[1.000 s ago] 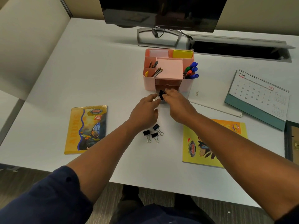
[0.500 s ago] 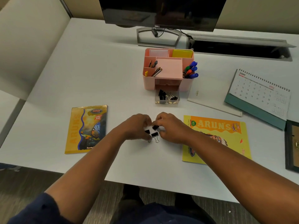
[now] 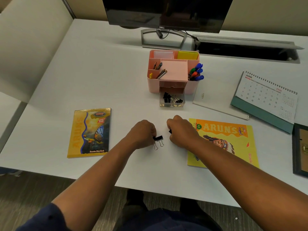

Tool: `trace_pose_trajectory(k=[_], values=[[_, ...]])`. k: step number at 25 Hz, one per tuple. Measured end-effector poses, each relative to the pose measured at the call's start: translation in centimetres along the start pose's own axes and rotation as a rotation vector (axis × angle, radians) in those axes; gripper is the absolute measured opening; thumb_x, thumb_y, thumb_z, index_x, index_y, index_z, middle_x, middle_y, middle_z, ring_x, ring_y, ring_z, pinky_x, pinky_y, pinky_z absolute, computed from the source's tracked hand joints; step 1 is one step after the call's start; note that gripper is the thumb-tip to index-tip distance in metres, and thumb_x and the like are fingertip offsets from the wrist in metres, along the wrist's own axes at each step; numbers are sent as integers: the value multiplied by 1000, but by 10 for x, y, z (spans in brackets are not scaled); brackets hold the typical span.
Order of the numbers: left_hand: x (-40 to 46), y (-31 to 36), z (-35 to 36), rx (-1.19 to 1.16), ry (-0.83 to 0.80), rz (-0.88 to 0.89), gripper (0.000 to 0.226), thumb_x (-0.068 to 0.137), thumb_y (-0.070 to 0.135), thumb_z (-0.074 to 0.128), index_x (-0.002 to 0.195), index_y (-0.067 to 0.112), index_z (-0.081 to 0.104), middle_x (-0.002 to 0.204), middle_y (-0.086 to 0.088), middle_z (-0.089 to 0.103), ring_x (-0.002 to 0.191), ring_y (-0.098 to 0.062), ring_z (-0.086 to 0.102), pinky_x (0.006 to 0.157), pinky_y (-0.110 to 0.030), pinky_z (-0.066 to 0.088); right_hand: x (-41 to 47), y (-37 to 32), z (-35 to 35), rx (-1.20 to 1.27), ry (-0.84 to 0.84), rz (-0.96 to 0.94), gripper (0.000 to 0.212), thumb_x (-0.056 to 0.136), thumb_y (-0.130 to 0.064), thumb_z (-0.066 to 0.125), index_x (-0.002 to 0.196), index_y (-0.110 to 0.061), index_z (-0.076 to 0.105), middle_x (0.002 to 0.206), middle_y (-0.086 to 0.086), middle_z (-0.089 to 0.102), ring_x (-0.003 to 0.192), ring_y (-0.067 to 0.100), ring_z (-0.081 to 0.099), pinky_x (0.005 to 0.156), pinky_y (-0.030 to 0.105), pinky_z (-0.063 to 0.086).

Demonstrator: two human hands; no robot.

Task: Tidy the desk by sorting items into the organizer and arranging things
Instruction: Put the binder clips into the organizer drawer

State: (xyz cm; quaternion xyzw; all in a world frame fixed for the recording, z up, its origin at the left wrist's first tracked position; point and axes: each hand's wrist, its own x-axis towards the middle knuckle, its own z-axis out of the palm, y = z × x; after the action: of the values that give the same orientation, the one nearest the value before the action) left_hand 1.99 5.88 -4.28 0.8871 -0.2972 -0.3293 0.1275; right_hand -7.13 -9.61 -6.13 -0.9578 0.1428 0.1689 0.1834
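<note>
Now the left hand [image 3: 144, 133] pinches small black metal binder clips [image 3: 158, 138] at its fingertips while the right hand [image 3: 180, 130] curls round another, several already lying in the clear plastic drawer [image 3: 172, 100] of the pink desk organizer [image 3: 173, 71] beyond, notebooks unsorted.

White desk [image 3: 103, 77], pink organizer [image 3: 154, 85], two notebooks [image 3: 90, 132], calendar [image 3: 266, 97], monitor stand [image 3: 164, 38]
</note>
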Motion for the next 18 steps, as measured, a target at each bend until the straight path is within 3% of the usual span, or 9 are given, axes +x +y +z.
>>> trace_pose_trajectory(k=[6, 12, 15, 18], values=[[-4, 3, 7, 8, -2, -21, 22, 70, 9, 76, 89, 17, 73, 90, 4, 63, 84, -18, 63, 76, -34, 58, -7, 3, 4, 91, 3, 10, 22, 81, -6, 62, 95, -16, 48, 102, 7, 44, 80, 31, 52, 67, 42, 52], [-8, 2, 7, 35, -13, 13, 17, 72, 4, 66, 83, 16, 67, 88, 3, 63, 83, -19, 61, 70, -35, 56, -13, 6, 10, 211, -26, -30, 19, 78, -9, 59, 89, -23, 53, 93, -1, 50, 82, 25, 51, 62, 31, 34], [-7, -2, 8, -35, -6, -7, 24, 71, 6, 69, 91, 18, 64, 93, 3, 61, 86, -19, 60, 74, -37, 58, -16, 1, 11, 269, 14, -6, 23, 84, -15, 58, 102, -27, 65, 96, -2, 54, 87, 22, 54, 68, 31, 37], [-6, -3, 11, -38, -3, -44, 34, 70, 24, 79, 99, 23, 61, 100, 2, 57, 88, -19, 60, 77, -37, 57, -17, -3, 12, 334, 61, -18, 31, 93, -15, 54, 118, -25, 70, 103, 1, 54, 93, 22, 55, 73, 32, 41]])
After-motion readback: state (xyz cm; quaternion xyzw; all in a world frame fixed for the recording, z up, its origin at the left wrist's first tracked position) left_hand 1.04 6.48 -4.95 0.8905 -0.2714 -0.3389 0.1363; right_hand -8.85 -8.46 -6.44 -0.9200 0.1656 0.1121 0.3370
